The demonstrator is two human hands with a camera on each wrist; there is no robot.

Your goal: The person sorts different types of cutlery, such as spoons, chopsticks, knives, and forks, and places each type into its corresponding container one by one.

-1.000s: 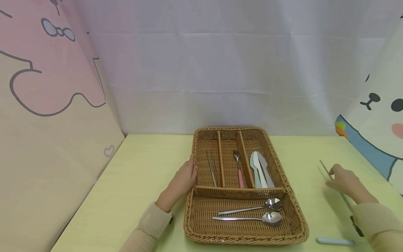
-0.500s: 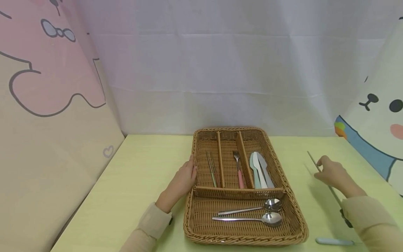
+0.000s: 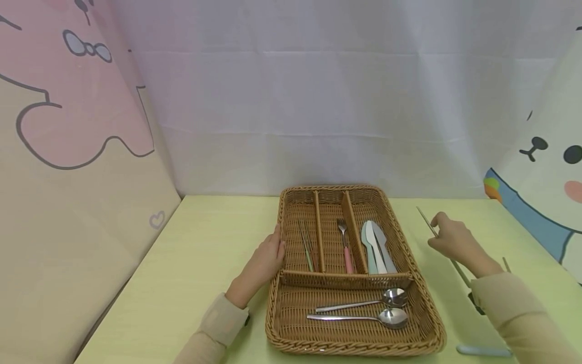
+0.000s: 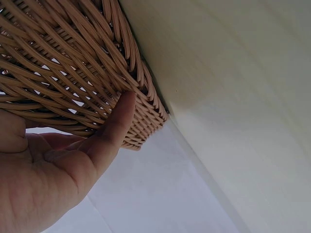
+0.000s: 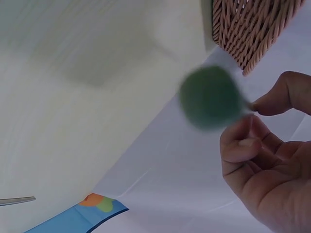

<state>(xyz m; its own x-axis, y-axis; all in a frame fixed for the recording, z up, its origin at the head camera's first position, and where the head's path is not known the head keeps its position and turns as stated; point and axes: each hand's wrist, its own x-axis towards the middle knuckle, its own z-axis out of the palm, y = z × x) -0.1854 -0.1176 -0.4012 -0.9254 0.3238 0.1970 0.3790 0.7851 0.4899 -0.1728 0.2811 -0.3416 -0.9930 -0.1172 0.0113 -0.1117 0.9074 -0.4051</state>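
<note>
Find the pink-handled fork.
In the head view, the pink-handled fork lies in the far middle compartment of the wicker basket, beside the right divider.

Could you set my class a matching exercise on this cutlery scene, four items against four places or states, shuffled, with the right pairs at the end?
Column one
1. Pink-handled fork
2. Nearest spoon
3. Left hand
4. Right hand

Column two
A. Touching the side of the wicker basket
B. In the middle one of the three rear compartments
C. Pinching a thin stick
D. Lying crosswise in the wide front compartment

Right pairs: 1-B, 2-D, 3-A, 4-C
</note>
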